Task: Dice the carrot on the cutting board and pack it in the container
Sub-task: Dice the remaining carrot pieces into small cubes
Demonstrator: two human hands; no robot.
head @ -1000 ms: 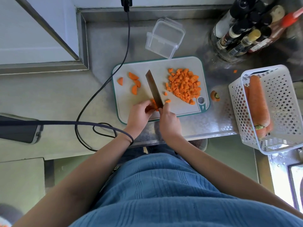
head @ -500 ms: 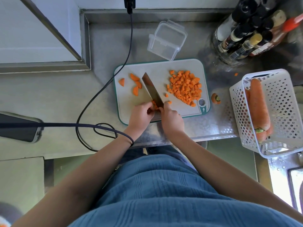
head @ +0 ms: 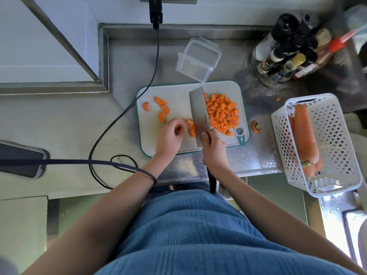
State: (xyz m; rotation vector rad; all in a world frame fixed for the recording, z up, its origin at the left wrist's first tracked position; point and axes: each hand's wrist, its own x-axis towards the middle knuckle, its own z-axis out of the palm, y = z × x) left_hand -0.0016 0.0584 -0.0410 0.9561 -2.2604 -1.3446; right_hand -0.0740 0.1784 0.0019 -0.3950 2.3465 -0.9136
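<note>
From the head camera, the cutting board (head: 178, 90) sits in the middle of the frame on a steel counter (head: 127, 56). A large pile of diced carrot (head: 221, 113) covers the board's right half. The right hand (head: 214, 150) grips the handle of a broad knife (head: 199, 116), whose blade lies tilted with its flat side up, just left of the pile. A few freshly cut pieces (head: 191, 128) lie at the blade's left edge. The left hand (head: 169, 135) hovers beside them, fingers loosely curled and holding nothing. Four half-moon slices (head: 161, 109) wait uncut in the board's upper left.

The clear container (head: 198, 59) stands open and empty just above the board's top edge, so no packing has begun. A cut carrot top (head: 255, 127) lies on the counter just right of the board, and a stray bit (head: 278, 99) sits farther up. At the right edge of the frame a white basket (head: 335, 135) holds whole carrots (head: 304, 135).

Judging by this, most of the dicing looks done: the four slices remain to cut, then everything must go into the container.
</note>
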